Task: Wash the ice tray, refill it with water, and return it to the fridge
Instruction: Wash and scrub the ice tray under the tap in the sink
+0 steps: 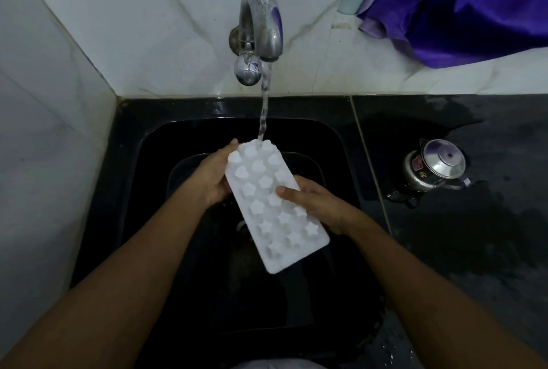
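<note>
Left hand (212, 179): clamped on ice tray (274, 205) edge, under tap (262, 27).
Right hand (314, 205): clamped on opposite edge.

Metal kettle (436, 164) on wet black counter (489, 220), purple cloth (462, 4) above

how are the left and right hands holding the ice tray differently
The left hand holds the ice tray at its far end, near the water stream; the right hand holds mid-tray. Left grip is on the tray's left edge; the right's thumb lies across the moulds. Both grip the tray over the black sink.
</note>
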The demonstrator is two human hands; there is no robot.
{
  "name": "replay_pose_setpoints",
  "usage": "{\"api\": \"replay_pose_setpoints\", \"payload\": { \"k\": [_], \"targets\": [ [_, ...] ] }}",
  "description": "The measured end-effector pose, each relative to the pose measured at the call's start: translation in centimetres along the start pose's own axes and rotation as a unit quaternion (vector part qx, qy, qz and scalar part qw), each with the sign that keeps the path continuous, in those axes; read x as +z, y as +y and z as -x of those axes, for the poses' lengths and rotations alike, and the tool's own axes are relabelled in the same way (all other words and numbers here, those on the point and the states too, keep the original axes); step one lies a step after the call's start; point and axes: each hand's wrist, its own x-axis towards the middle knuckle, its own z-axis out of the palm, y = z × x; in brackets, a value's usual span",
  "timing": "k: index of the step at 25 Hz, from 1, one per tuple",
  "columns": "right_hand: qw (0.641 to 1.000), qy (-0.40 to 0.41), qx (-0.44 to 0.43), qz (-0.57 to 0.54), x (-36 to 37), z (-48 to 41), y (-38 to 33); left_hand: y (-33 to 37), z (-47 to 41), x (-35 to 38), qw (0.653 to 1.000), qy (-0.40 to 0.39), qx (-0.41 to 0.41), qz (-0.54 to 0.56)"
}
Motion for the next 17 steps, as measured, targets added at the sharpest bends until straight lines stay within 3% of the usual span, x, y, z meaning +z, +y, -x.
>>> {"api": "replay_pose_setpoints", "payload": {
  "k": [2,5,9,11,17],
  "targets": [
    [0.999,0.011,0.019,0.046,-1.3,0.2,-0.7,-0.1,-0.3,-1.4,0.997,-0.054,0.036,-0.033],
    [0.995,0.087,0.011,0.038,-3.0,-0.1,-0.4,-0.4,-1.1,-3.2,0.997,-0.042,0.060,0.024],
    [0.959,0.151,-0.039,-0.235,-3.1,-0.8,1.3,-2.0,-1.1,-4.9,0.990,-0.017,0.081,0.118],
    [0.942,0.174,-0.035,-0.285,-2.4,-1.9,2.0,-2.8,-0.2,-5.3,0.987,-0.012,0.092,0.130],
    [0.946,0.267,0.037,-0.179,0.8,-6.3,0.2,-3.4,1.4,-8.5,0.982,0.028,0.131,0.137]
  ]
}}
